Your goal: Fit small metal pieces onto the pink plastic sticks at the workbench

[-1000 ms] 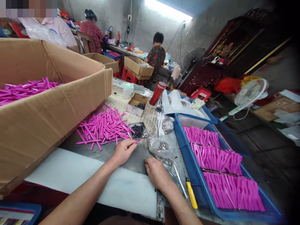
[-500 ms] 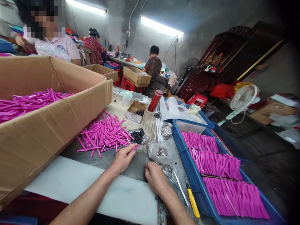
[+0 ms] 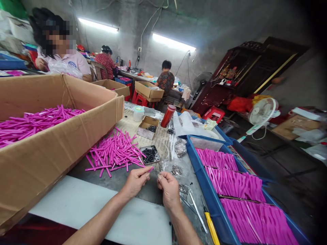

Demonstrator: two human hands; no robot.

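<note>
My left hand is closed on a slim magenta plastic piece, whose tip sticks out past the fingers to the right. Close by on the right, my right hand has thumb and fingertips pinched together; whatever is between them is too small to make out. A gap separates the two hands. Behind my left hand lies a loose pile of magenta pieces. Beyond the hands sit a small tray of black parts and a clear bag of small metal rings.
A big cardboard box of magenta pieces stands at left. On the right is a blue crate with rows of magenta pieces. Tweezers and a yellow-handled screwdriver lie beside it. A red cylinder stands behind; co-workers sit farther back.
My right hand has risen and turned, its pinched fingertips now pointing up toward the left hand. The left hand still holds the magenta piece. The whole view has tilted slightly upward.
</note>
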